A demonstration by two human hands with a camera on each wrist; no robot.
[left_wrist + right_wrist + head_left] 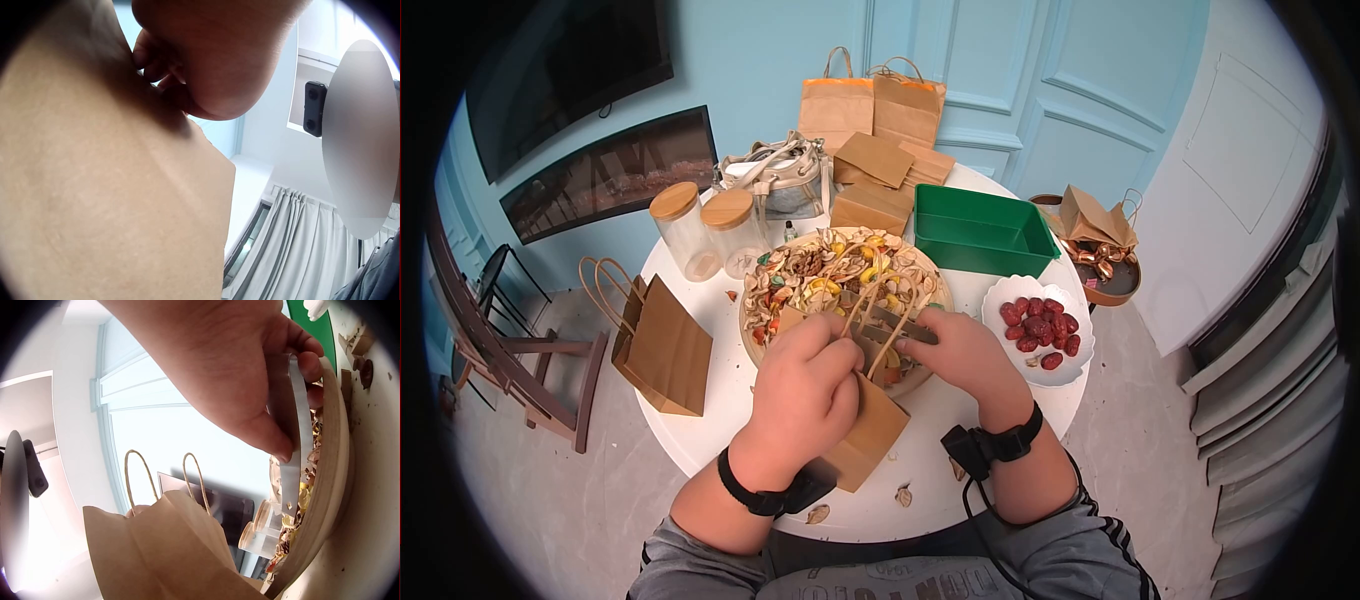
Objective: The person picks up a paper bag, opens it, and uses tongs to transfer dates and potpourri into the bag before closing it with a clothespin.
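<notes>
My left hand grips the top edge of a small brown paper bag that stands tilted at the near rim of a round wooden tray. The tray is heaped with mixed dried fruit, nuts and shells. My right hand pinches a pair of metal tongs just above the bag's mouth and handles. In the left wrist view the bag fills the frame under my curled left hand. The right wrist view shows my right hand with thumb and fingers round the tongs over the tray.
A white dish of red dates lies right of the tray, with a green bin behind it. Two lidded glass jars, a clear handbag and stacked paper bags stand at the back. Another handled bag stands at left.
</notes>
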